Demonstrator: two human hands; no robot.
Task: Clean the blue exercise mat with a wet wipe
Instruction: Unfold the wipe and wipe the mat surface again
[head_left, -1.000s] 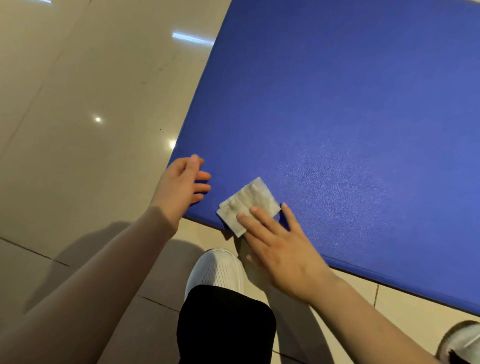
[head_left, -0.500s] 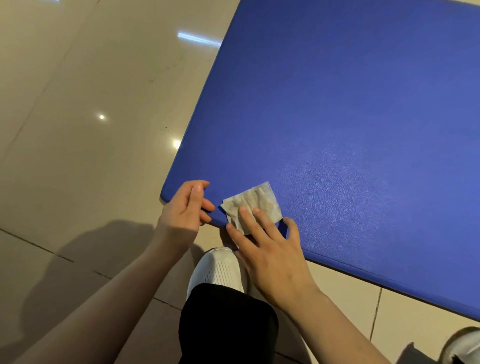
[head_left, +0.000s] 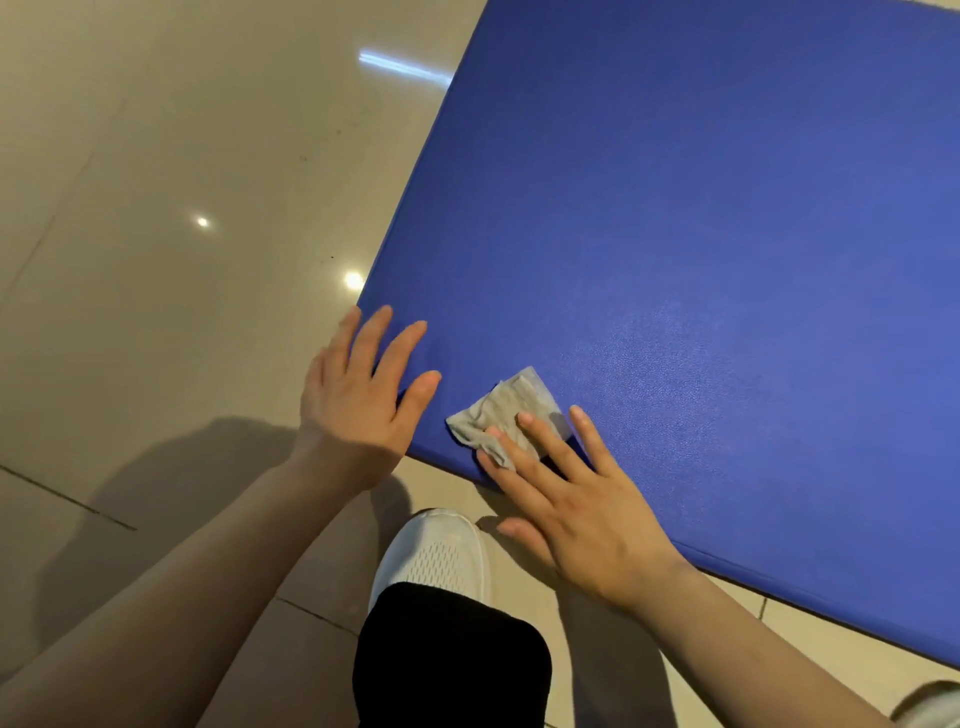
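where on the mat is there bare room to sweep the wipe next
Bare blue mat runs free beyond and to the right of the wet wipe, up to the far edge. It is crowded at the near corner: the left hand lies flat there, and the right hand presses the wipe by the near edge.

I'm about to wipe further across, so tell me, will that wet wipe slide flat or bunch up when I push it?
The wet wipe will probably bunch: it already lies crumpled and creased, so it looks limp rather than stiff. Only the right hand fingertips press it, so its free far corner may fold over. The blue mat looks finely textured, which might drag on it.
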